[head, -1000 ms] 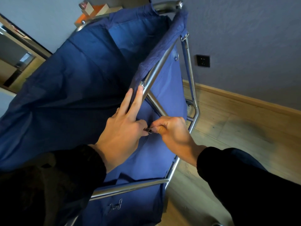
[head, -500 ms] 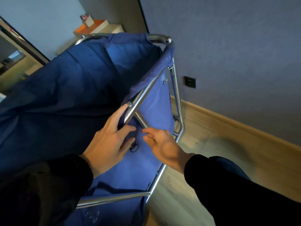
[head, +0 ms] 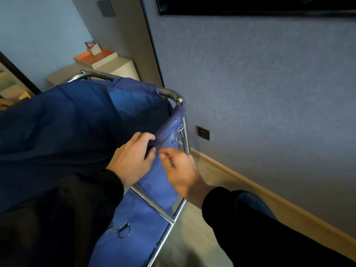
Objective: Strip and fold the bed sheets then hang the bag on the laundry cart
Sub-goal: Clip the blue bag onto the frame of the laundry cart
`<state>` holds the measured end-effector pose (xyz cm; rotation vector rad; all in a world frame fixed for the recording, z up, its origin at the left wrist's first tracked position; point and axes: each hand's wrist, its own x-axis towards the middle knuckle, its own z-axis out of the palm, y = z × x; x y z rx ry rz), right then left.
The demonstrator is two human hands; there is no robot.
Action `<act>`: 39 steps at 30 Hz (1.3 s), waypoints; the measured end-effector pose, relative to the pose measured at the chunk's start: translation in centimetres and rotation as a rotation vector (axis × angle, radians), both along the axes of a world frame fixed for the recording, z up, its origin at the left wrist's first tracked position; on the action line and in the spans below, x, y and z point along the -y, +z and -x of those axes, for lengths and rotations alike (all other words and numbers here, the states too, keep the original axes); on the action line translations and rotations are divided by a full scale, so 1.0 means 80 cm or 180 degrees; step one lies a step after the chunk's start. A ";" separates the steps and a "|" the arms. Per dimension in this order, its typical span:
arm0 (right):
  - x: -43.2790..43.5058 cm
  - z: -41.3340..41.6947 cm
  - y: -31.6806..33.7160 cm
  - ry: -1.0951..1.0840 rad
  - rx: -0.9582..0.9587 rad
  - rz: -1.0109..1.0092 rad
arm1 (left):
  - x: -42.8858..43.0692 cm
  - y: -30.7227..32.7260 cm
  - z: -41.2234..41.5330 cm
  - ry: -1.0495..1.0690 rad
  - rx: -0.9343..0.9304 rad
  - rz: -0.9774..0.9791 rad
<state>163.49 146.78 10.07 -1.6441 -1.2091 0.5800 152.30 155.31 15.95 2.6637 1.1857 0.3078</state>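
The left hand (head: 131,158) forms the grip, fingers curled round the bunched hem of the blue laundry bag (head: 57,132) where it sleeves over the cart rail (head: 169,93). Beyond the grip the bag hangs from the rail; behind it the cloth sags low. The right hand (head: 179,166) hovers just beside the grip, loosely curled, holding nothing I can see. My worry: with one hand on it, a tug could slide the hem back along the bare rail nearest the grip. Half a second ago the left fingers lay straight on the rail; a second ago the right pinched a small metal piece
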 end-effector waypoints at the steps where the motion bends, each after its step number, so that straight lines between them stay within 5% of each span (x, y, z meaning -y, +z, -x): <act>1: -0.010 -0.011 0.000 -0.0174 0.0073 -0.0091 | -0.008 -0.002 -0.011 0.0018 -0.0017 0.0031; 7: -0.072 -0.073 0.000 -0.1181 0.0218 -0.0025 | -0.054 -0.007 -0.065 0.0123 0.0126 0.0422; 15: -0.132 -0.132 0.010 -0.0629 0.0271 0.0298 | -0.081 -0.021 -0.118 0.0109 0.0043 0.0665; 22: -0.136 -0.138 0.012 -0.0700 0.0256 0.0204 | -0.070 -0.031 -0.111 0.0020 0.0030 0.0283; 39: 0.014 -0.031 0.011 -0.0615 0.0104 0.0044 | 0.073 -0.038 -0.001 -0.0060 -0.0353 -0.0128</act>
